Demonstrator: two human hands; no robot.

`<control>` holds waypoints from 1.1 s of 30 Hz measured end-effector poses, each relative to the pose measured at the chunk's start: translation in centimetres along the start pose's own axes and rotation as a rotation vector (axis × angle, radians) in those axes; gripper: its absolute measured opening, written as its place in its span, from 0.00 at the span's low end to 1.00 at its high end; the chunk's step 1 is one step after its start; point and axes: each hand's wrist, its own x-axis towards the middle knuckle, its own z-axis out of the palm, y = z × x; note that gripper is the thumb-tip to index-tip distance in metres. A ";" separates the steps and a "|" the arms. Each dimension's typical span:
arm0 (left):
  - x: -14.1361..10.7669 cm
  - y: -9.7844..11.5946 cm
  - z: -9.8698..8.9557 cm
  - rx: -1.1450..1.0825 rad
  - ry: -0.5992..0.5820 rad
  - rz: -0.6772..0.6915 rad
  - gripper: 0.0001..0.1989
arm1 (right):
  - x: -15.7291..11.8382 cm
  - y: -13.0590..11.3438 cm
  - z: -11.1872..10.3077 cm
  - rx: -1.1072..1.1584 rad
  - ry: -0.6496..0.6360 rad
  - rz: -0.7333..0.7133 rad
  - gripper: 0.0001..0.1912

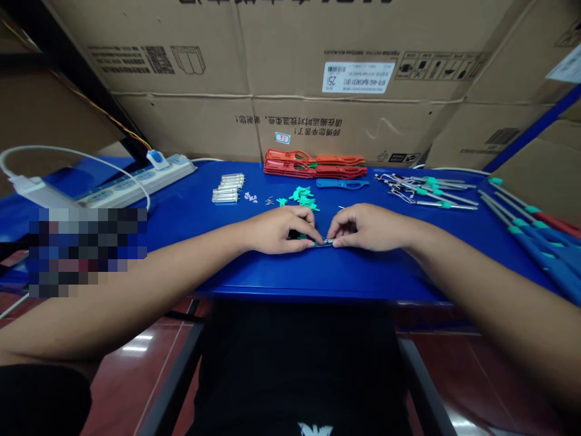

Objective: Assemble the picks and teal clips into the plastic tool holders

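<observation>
My left hand (279,231) is closed, with thumb and forefinger on a blue plastic shell (323,245) lying low on the table. Facing it, my right hand (372,227) pinches a small shiny metal part (328,241) at the shell's inner side; the fingers hide most of both. Just beyond my left hand lies a heap of green plastic triggers (302,197), with tiny metal pins (269,201) and small pale pieces (250,197) to its left. A loose blue lighter shell (342,183) lies behind my hands.
Stacked red and orange shells (290,166) stand against the cardboard (181,91). Clear tanks (227,188) lie left. Metal tubes with wires (447,194) and long blue lighters (540,239) lie right. A white power strip (140,181) with cables occupies the left.
</observation>
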 end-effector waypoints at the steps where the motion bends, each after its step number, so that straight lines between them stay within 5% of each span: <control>1: 0.0 0.0 0.0 -0.003 0.004 -0.002 0.13 | 0.0 -0.1 -0.3 -0.017 -0.020 -0.008 0.06; 21: 0.1 0.4 -0.1 0.049 -0.007 0.037 0.15 | 0.0 2.1 -0.1 -0.049 0.030 -0.244 0.13; 33: -0.1 0.3 -0.1 0.034 -0.013 0.029 0.15 | -0.1 1.4 0.0 -0.096 0.037 -0.329 0.11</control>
